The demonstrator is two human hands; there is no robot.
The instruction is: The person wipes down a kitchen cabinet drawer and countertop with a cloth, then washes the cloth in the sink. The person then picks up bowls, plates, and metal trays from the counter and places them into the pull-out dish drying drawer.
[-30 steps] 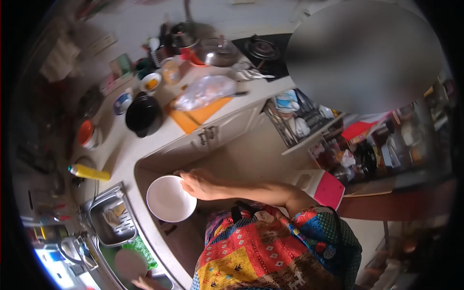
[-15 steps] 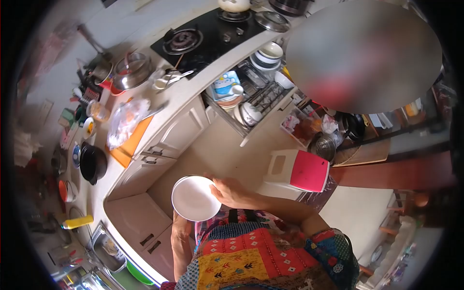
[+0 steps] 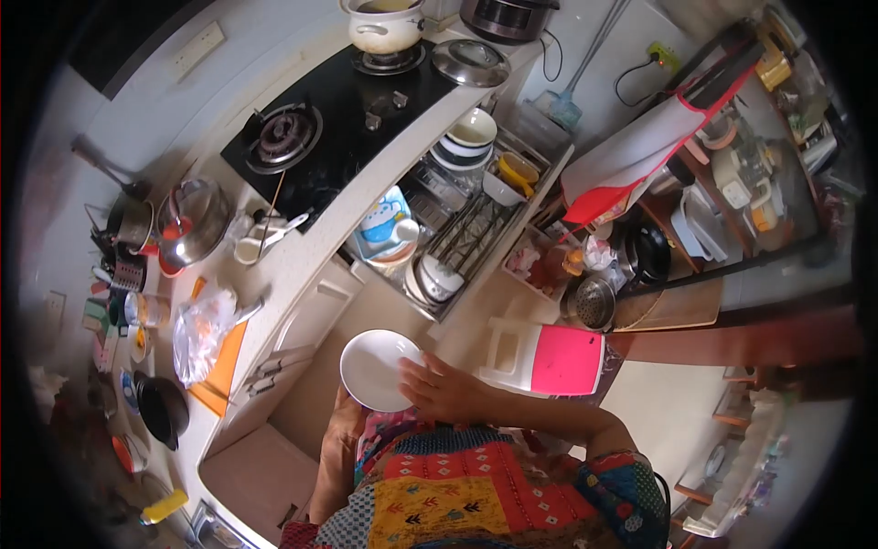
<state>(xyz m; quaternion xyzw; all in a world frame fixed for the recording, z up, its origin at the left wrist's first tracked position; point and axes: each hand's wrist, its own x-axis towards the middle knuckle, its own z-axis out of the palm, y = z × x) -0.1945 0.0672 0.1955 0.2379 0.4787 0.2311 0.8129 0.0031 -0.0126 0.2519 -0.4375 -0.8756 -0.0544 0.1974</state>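
Observation:
A white bowl [image 3: 370, 371] is held in front of my body, tilted so its inside faces me. My left hand [image 3: 344, 424] grips it from below at the lower left; the fingers behind it are partly hidden. My right hand [image 3: 441, 389] lies at the bowl's right side, fingers stretched and spread over the rim and touching it. Beyond the bowl, a pulled-out drawer [image 3: 514, 245] holds stacked bowls [image 3: 472, 130], a wire rack [image 3: 468, 229] and a white bowl with yellow things [image 3: 503, 189].
A black gas hob [image 3: 343, 114] carries a white pot [image 3: 384, 32]. Along the left counter are a plastic bag [image 3: 203, 334] on an orange board [image 3: 219, 380], and a black bowl [image 3: 162, 410]. A pink-and-white bin [image 3: 565, 360] stands on the floor at right, near shelves with pans [image 3: 651, 252].
My view has shifted, bringing the hob and right wall into sight. A blurred shape at upper right is gone. My right fingers have spread over the bowl's rim, and the bowl is tilted differently.

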